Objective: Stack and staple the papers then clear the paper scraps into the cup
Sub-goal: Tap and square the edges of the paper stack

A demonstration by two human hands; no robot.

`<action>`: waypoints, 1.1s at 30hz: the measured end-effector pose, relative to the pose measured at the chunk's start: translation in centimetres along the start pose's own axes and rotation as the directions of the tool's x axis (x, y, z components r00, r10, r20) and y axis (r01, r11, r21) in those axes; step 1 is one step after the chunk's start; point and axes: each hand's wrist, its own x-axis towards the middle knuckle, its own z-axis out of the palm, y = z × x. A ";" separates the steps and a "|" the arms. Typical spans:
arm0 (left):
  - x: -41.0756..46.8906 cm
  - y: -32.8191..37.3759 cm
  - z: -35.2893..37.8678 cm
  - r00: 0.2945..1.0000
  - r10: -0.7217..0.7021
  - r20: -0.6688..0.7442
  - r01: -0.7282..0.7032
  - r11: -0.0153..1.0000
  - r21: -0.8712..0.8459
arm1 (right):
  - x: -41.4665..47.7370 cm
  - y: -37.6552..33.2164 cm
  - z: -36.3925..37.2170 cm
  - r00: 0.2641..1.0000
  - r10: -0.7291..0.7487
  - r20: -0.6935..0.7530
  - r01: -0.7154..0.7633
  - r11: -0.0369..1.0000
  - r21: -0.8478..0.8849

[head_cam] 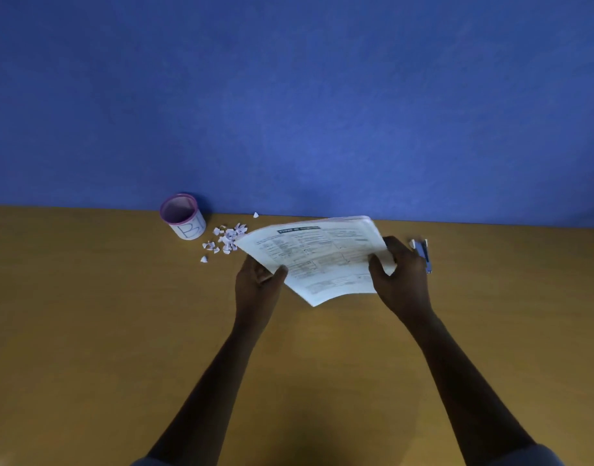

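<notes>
I have the stack of white printed papers [317,257] pinched between both hands above the brown wooden table [87,331]: my left hand [257,280] clamps the near-left edge, my right hand [401,274] the right edge. The sheets tilt, their long axis running from the far-left corner down toward the near-right, the printed heading pointing far.

The small blue stapler [425,255] lies just beyond my right hand, on its right, long axis running near to far, so that hand is the nearer one to fetch it.

The white torn paper scraps [226,238] lie by the stack's far-left corner, beside the white cup with a purple rim [184,218].
</notes>
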 end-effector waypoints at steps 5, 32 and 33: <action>0.1 1.1 -0.5 0.941 0.272 -0.201 -0.206 0.932 0.297 | 2.5 -1.5 -1.9 0.972 -0.218 0.090 0.228 0.966 -0.125; 1.7 -2.9 -1.3 0.984 0.156 0.082 -0.175 0.902 0.395 | -0.1 7.4 -2.1 0.962 0.218 0.165 -0.232 0.970 0.071; 1.8 -3.1 -1.2 0.988 0.138 0.077 -0.157 0.910 0.383 | -0.6 7.8 -1.7 0.943 0.287 0.169 -0.314 0.935 0.163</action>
